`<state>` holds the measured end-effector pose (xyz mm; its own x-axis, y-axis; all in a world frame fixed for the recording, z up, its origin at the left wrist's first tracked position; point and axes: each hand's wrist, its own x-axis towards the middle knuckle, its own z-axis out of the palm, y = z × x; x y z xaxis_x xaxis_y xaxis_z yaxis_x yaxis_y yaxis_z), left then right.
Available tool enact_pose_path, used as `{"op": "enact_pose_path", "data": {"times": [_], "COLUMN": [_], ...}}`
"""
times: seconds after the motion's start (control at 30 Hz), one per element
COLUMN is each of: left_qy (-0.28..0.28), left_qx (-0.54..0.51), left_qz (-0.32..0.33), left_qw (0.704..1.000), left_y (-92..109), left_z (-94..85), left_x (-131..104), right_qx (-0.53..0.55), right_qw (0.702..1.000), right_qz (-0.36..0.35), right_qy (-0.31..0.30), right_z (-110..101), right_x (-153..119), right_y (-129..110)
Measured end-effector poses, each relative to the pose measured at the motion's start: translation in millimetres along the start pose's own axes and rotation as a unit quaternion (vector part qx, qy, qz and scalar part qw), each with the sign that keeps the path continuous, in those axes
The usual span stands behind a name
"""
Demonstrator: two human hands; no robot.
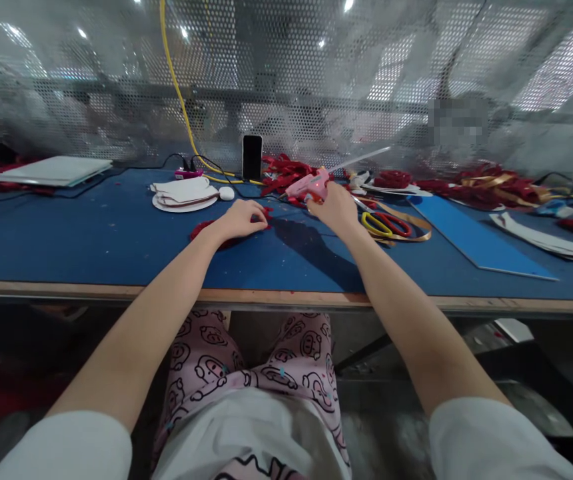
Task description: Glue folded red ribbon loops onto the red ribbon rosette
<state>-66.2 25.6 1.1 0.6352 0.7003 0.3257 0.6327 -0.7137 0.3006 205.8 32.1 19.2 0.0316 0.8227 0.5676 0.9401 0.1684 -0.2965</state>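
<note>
My right hand (335,205) is wrapped round the handle of a pink hot glue gun (307,185), with a long clear glue stick (361,158) jutting from its back. The gun's nozzle points left, above the blue tabletop. My left hand (244,219) rests on a dark red piece of ribbon work (201,229), fingers curled with the tips at its right end. Most of that red piece lies hidden under the hand and wrist. Just right of my right hand are scissors (385,225) with yellow and red handles, beside a loop of gold ribbon (422,230).
A stack of white card pieces (184,193) and a small white case (226,193) lie behind my left hand. A phone (252,157) stands against the perforated metal screen. Red ribbon heaps (496,187), a blue board (476,237) and white strips (541,237) lie to the right.
</note>
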Motion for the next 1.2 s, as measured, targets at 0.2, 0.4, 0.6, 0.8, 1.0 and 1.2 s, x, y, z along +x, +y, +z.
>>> {"op": "enact_pose_path", "data": {"times": [0.2, 0.4, 0.6, 0.8, 1.0, 1.2], "left_qy": [-0.045, 0.001, 0.036, 0.022, 0.003, -0.022], "left_qx": [-0.088, -0.031, -0.035, -0.068, -0.069, -0.082], "left_qz": [0.046, 0.025, 0.066, 0.105, 0.107, 0.087], "left_qw": [0.994, 0.999, 0.997, 0.992, 0.992, 0.993], "left_y": [23, 18, 22, 28, 28, 29], "left_z": [0.7, 1.3, -3.8, -4.4, -1.3, -1.2], "left_x": [-2, -5, -8, -11, -10, -10], "right_qx": [0.088, 0.008, -0.040, -0.070, -0.076, -0.063], "right_qw": [0.993, 0.975, 0.954, 0.950, 0.948, 0.950], "right_qz": [-0.077, -0.184, -0.236, -0.245, -0.249, -0.245], "right_qy": [-0.029, -0.124, -0.183, -0.180, -0.184, -0.182], "right_z": [-17, -14, -11, -13, -13, -12], "right_x": [5, 0, -4, -6, -7, -7], "right_y": [15, 18, 14, 10, 9, 10]}}
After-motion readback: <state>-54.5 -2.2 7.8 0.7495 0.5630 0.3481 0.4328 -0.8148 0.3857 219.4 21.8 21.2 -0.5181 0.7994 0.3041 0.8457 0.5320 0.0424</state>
